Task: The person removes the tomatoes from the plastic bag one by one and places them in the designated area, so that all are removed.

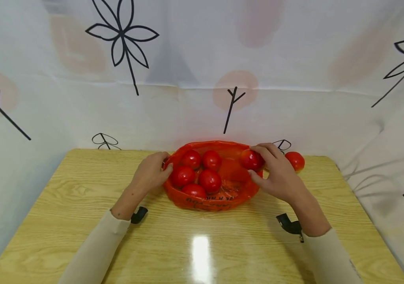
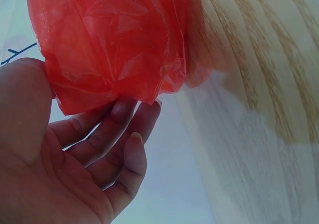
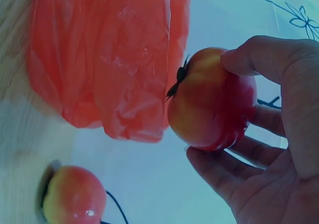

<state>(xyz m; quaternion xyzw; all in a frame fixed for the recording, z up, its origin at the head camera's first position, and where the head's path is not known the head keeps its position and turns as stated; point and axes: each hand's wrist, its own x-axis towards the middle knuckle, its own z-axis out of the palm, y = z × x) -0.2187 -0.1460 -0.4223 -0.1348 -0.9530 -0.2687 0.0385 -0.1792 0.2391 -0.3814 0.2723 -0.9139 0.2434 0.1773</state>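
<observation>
A red plastic bag [image 1: 219,205] sits on the table with its mouth spread wide, and several glossy red tomatoes [image 1: 210,181] lie inside, mostly on its left side. My left hand [image 1: 151,169] pinches the bag's left rim between thumb and fingers; the left wrist view shows the crumpled bag [image 2: 114,45] above the curled fingers. Over the bag's right rim, my right hand [image 1: 276,173] grips one tomato [image 1: 251,159]. Seen from the right wrist, this tomato [image 3: 214,104] is red and yellow with a dark green leafy top, held between thumb and fingertips beside the bag.
Another tomato [image 1: 295,161] lies on the table behind my right hand, near the back edge. The wood-grain table [image 1: 166,244] ends at a pale cloth backdrop [image 1: 187,106] with plant drawings. Black straps [image 1: 288,224] show at both wrists.
</observation>
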